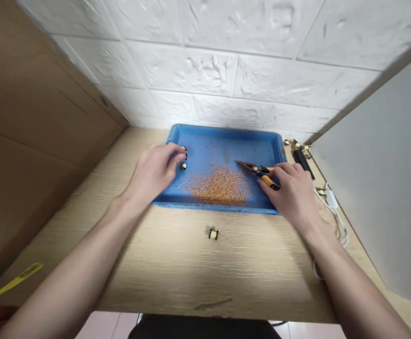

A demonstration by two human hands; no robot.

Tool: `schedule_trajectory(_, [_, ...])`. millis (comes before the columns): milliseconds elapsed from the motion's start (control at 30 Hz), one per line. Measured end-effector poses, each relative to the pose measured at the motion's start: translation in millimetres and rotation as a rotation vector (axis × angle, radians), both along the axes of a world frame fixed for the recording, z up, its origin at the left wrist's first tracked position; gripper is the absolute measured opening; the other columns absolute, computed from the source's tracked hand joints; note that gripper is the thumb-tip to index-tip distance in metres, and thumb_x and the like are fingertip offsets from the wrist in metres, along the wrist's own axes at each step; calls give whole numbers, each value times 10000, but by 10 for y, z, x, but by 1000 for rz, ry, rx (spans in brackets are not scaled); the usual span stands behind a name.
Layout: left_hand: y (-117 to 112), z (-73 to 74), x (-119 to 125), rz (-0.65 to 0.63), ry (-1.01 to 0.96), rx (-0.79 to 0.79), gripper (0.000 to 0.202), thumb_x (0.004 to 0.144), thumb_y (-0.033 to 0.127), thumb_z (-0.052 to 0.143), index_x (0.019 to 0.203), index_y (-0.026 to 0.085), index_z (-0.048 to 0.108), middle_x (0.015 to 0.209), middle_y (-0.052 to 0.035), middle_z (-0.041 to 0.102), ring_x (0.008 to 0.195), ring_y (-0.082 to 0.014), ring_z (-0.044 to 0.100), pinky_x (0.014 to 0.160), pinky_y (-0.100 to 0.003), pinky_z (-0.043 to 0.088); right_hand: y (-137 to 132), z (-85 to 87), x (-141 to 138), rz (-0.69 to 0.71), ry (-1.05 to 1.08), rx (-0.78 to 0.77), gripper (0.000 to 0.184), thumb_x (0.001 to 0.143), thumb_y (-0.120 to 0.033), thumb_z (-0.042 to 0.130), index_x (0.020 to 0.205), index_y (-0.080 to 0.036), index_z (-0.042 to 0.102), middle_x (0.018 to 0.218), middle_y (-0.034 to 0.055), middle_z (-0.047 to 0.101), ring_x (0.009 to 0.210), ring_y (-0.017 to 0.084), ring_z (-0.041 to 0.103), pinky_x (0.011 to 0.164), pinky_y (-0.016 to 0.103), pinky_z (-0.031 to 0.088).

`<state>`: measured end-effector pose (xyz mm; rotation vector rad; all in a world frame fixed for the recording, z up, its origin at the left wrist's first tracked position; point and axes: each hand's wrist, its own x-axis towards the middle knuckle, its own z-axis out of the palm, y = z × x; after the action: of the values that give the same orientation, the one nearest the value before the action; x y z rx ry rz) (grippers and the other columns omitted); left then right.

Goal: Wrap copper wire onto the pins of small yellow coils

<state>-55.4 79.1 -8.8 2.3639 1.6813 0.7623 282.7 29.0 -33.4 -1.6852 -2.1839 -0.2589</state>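
My left hand (157, 167) is over the left end of a blue tray (226, 129), thumb and forefinger pinched on a small black-and-yellow part (186, 156). Two similar parts lie close to those fingertips, one beyond and a yellow-topped one (184, 166) just nearer. My right hand (293, 188) is closed around the yellow-and-black handles of needle-nose pliers (253, 167), whose jaws point left over the tray. Below the jaws, a pile of thin copper-coloured wire clippings (222, 186) covers the tray's near middle.
Another black-and-yellow part (213, 233) sits on the wooden table (177, 263) in front of the tray. To the right are a black cylinder (303, 162), several small parts and a white cable (339, 221). A brick-patterned wall (205, 70) rises behind; cardboard (43, 122) stands left.
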Motion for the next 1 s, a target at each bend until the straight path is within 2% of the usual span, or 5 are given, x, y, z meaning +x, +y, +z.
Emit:
schedule_trajectory(267, [343, -255, -108, -82, 37, 150, 238, 982, 322, 591, 989, 210, 801, 1176, -142, 774, 1154, -330, 636, 1052, -528, 483, 21, -49, -21, 2, 19, 21, 227, 983, -387, 680, 833, -216, 678, 969, 107, 766, 950, 309, 584, 720, 414, 312])
schedule_trajectory(400, [234, -202, -84, -52, -15, 246, 302, 1041, 324, 525, 1082, 188, 792, 1249, -150, 757, 1144, -307, 655, 1022, -494, 505, 15, -48, -27, -1, 26, 14, 210, 981, -381, 688, 856, -213, 687, 987, 106, 767, 965, 310, 589, 729, 414, 312])
schedule_trajectory(533, [50, -102, -90, -6, -85, 346, 428, 1050, 355, 561, 685, 200, 720, 1063, -101, 811, 938, -238, 695, 884, -412, 537, 11, -54, -25, -11, 42, 15, 212, 973, -385, 700, 866, -202, 692, 1011, 116, 763, 962, 310, 587, 738, 411, 315])
schedule_trajectory(700, [-56, -80, -137, 17, -147, 423, 556, 1067, 280, 513, 521, 210, 592, 918, -54, 825, 778, -186, 685, 758, -379, 535, 13, -69, -10, -10, 63, 22, 218, 974, -396, 699, 868, -206, 686, 1074, 131, 761, 972, 312, 589, 751, 410, 338])
schedule_trajectory(1000, [-68, -112, -184, -17, -157, 427, 453, 1064, 243, 476, 702, 202, 744, 961, -53, 812, 818, -205, 694, 762, -420, 514, -19, -79, 33, 15, 91, 29, 218, 981, -417, 680, 873, -228, 672, 1116, 129, 768, 981, 325, 624, 770, 426, 409])
